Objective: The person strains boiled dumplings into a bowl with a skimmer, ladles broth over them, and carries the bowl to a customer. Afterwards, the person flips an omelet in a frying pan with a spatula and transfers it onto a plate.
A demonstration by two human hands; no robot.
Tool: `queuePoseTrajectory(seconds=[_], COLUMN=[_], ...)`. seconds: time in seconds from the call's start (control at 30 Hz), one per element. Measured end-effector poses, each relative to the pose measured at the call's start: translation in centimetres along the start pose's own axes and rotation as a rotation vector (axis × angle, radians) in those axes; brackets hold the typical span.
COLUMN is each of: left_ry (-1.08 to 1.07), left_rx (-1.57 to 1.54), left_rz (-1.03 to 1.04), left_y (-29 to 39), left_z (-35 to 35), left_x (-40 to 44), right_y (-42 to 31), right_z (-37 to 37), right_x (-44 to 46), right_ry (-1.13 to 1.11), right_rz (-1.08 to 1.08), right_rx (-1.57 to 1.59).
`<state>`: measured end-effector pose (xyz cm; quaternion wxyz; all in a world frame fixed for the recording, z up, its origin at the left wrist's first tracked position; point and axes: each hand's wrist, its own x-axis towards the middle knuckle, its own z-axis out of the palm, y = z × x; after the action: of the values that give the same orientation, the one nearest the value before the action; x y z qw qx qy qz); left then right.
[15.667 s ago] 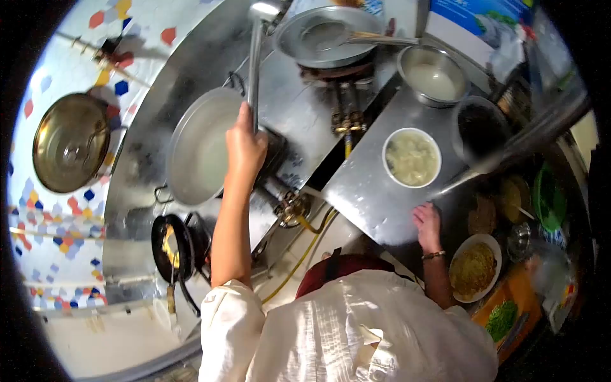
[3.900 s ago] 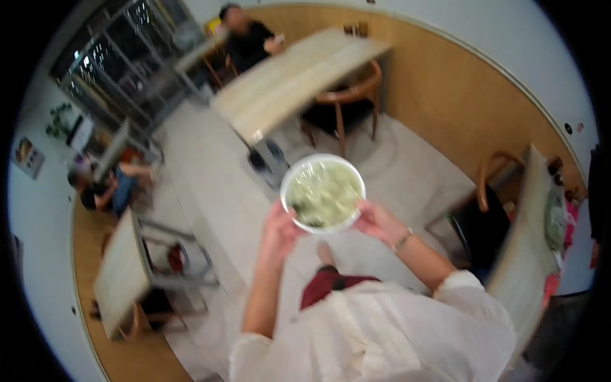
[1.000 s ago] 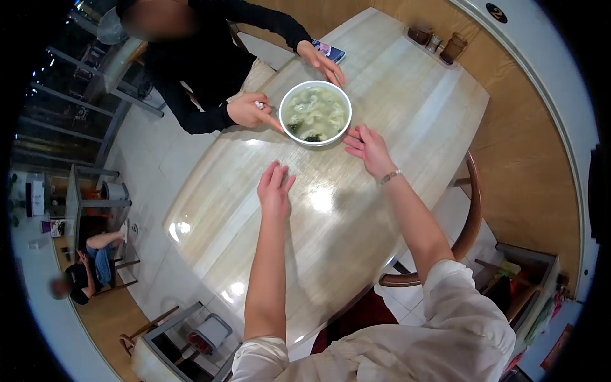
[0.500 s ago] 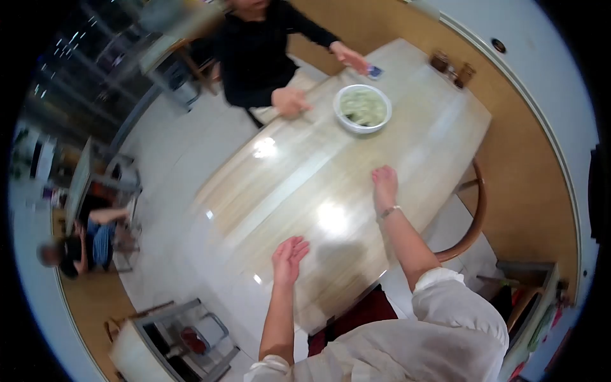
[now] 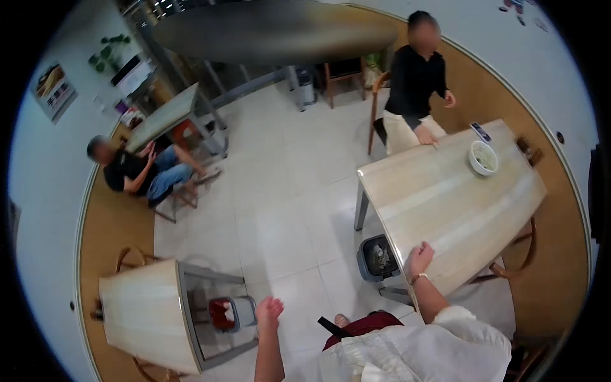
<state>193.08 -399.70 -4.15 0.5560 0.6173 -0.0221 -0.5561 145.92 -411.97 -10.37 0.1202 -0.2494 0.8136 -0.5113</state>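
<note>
At far left, a person in a dark top point(image 5: 124, 170) sits on a chair beside a small table point(image 5: 167, 114). Below them is another wooden table point(image 5: 146, 312), with a lined bin point(image 5: 224, 313) beside it.

Near the bottom centre, the wearer's left hand point(image 5: 270, 310) is in the air above the tiled floor point(image 5: 280, 235), its fingers loosely bent and partly open, holding nothing. Further right, a grey bin point(image 5: 378, 258) with rubbish inside stands beside the large wooden surface point(image 5: 439, 197). The wearer's right hand point(image 5: 421, 258), with a band at the wrist, is over the near part of this surface. Its fingers are loosely curled, not closed on anything; whether they touch the wood cannot be told.

At the surface's far side, a second person in black point(image 5: 414, 79) has one hand at its edge. Just beyond, a phone point(image 5: 480, 132) lies near a white bowl point(image 5: 484, 158) of pale food, upright on the surface, well apart from the wearer's hands. The bowl's placement looks complete, with no handling by the wearer apparently left. Small jars point(image 5: 527, 150) stand at far right.
</note>
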Motion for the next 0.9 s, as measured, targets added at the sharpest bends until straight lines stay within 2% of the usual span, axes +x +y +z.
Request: queuePoseTrajectory(seconds=[0.07,0.1,0.17,0.23,0.3,0.33,0.4,0.43,0.5,0.53,0.57,0.63,0.67,0.7,0.73,0.77,0.83,0.9], left_ry=[0.082,0.112,0.018,-0.212,-0.119,-0.124,-0.270,-0.278,-0.271,-0.191,-0.193,-0.385,-0.204,-0.423,-0.249,-0.397,-0.058,-0.201], left_rx=[-0.103,-0.181,-0.339,-0.405,-0.216,-0.200,0.036,0.057,0.030,0.057,0.080,-0.275,-0.165,-0.047,-0.151,-0.257,-0.195,-0.238], left_rz=[-0.001,-0.022,-0.091,-0.127,-0.303,-0.304,-0.200,-0.173,-0.284,-0.281,-0.264,-0.220,-0.010,0.176,0.187,0.202,0.317,0.314], left_y=[-0.1,-0.2,-0.3,-6.2,-0.6,0.1,1.4,2.4,5.3,7.7,9.9,15.4,18.8,21.8,25.0,27.6,31.8,33.5], left_z=[-4.5,-5.5,-5.6,-9.8,-0.9,1.2,2.8,3.5,3.6,4.5,3.9,2.2,4.0,2.6,4.9,2.4,7.1,7.5], left_x=[2.1,4.6,6.0,13.4,6.6,6.7,7.0,7.6,8.9,8.6,10.5,14.8,13.7,16.2,14.2,19.6,16.6,19.8], right_y=[-2.1,-2.7,-2.7,-3.8,-4.4,-4.5,-4.5,-5.2,-5.4,-5.1,-5.4,-6.4,-6.8,-7.0,-6.6,-5.2,-2.7,-0.4], right_z=[-0.4,-0.4,0.1,-0.2,0.4,0.7,1.4,1.4,1.8,2.2,2.5,2.2,2.4,2.7,2.7,2.8,4.0,4.3], right_x=[-1.3,-1.0,-0.8,-1.8,-1.9,-1.8,-1.6,-1.4,-1.2,-1.2,-1.4,-1.5,-1.1,-0.9,-1.1,-1.4,-1.4,-3.4], right_ry=[-0.032,-0.092,-0.059,-0.036,-0.025,0.051,0.198,0.197,0.221,0.243,0.243,0.254,0.253,0.249,0.245,0.237,0.213,0.171], right_rz=[-0.246,-0.174,-0.129,-0.108,-0.096,-0.118,-0.141,-0.084,-0.007,0.007,0.030,0.064,0.063,0.134,0.203,0.186,0.073,-0.039], right_rx=[-0.335,-0.364,-0.362,-0.375,-0.389,-0.420,-0.502,-0.524,-0.538,-0.541,-0.524,-0.515,-0.524,-0.538,-0.552,-0.561,-0.536,-0.351])
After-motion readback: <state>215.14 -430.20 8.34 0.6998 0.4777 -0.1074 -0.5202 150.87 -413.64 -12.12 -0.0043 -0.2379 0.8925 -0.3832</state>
